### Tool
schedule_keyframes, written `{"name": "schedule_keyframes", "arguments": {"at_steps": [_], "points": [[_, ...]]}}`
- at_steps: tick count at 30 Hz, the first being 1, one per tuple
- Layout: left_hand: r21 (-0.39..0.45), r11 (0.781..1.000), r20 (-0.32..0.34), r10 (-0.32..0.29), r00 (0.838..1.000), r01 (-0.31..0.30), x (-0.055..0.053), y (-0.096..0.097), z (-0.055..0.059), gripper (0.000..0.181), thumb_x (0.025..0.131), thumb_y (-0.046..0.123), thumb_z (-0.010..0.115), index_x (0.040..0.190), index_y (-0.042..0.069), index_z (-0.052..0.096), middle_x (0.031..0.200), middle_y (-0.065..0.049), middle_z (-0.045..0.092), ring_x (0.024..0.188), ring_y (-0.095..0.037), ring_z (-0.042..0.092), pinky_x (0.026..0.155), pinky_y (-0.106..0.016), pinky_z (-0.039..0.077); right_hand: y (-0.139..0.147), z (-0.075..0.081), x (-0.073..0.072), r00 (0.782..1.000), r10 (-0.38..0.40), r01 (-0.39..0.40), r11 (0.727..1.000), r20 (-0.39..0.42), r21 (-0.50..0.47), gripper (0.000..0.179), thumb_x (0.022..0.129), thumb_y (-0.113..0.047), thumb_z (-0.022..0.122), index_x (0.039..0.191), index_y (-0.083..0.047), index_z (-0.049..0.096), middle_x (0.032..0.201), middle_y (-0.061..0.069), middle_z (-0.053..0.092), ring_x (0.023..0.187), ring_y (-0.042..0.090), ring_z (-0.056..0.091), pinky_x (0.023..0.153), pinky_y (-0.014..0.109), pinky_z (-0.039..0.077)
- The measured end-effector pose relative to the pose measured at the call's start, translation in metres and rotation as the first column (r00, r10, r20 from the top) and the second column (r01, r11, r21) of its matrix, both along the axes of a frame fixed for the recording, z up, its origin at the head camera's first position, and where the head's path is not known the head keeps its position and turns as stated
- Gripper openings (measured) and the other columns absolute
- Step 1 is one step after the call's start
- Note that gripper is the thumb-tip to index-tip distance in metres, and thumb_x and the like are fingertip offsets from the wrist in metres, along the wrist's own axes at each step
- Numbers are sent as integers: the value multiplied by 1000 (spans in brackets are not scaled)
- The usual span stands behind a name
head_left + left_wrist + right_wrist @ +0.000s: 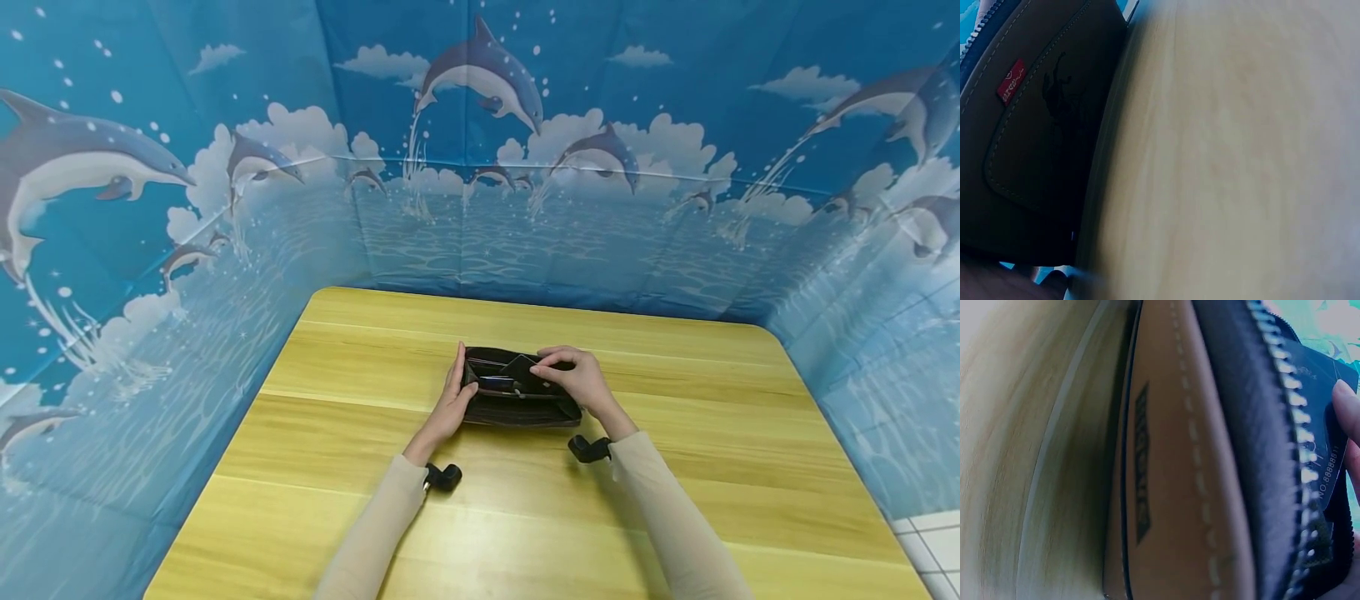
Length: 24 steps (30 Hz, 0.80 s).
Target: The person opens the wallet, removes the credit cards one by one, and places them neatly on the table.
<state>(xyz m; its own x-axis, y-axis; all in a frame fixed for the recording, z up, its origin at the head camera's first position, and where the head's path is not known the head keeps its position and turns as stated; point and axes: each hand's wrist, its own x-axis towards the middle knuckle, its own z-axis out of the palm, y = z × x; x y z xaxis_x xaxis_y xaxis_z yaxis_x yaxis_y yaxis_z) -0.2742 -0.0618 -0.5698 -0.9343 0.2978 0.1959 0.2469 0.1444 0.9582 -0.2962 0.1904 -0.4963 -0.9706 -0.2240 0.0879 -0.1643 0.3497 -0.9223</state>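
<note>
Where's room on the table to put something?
Bare yellow wood-grain table lies left of the left beige sleeve, right of the right sleeve, and between the dark zippered wallet and blue dolphin-print curtain. Crowded: around the wallet, with left hand and right hand.

1. Wallet (521, 410): directly right of the left hand (451, 404), touching it, reaching across to beneath the fingers of the right hand (579, 379)
2. Card (1313, 387): at the right hand's fingertips, lower part inside wallet
3. Table (367, 375): beneath both hands, extending out to either side
4. Curtain (465, 233): beyond both hands, behind the table's far edge, also left and right of them
</note>
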Motion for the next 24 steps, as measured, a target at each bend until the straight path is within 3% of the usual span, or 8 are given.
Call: {"name": "schedule_keyframes", "arguments": {"at_steps": [7,12,19,24], "points": [[6,1000,-19,-28,999,28,13,0,31,66,103,7,35,152,9,-9,156,-13,-9,141,-33,-6,107,-58,6,-7,28,16,1000,10,-10,1000,28,-9,21,85,-17,72,90,3,71,118,16,62,116,31,50,90,46,44],[-18,1000,-10,-22,1000,22,16,0,36,66,103,8,34,152,11,-10,156,-12,-9,141,-31,-5,108,-57,7,-4,28,16,998,10,-8,999,56,-43,24,87,-19,71,95,4,70,122,18,60,116,30,51,89,44,45],[-15,1000,-8,-15,1000,15,16,1,35,66,103,7,34,152,12,-9,156,-11,-8,141,-31,-4,108,-56,8,7,11,4,998,-15,23,993,67,-119,31,84,-28,73,96,1,71,123,12,61,117,26,51,91,43,44],[-15,1000,-7,-11,1000,11,16,1,35,66,103,7,34,152,12,-9,156,-11,-8,141,-31,-4,108,-56,9,15,12,1,997,-47,52,994,57,-97,37,82,-37,73,96,-3,72,122,7,62,117,25,51,92,46,42]]}}
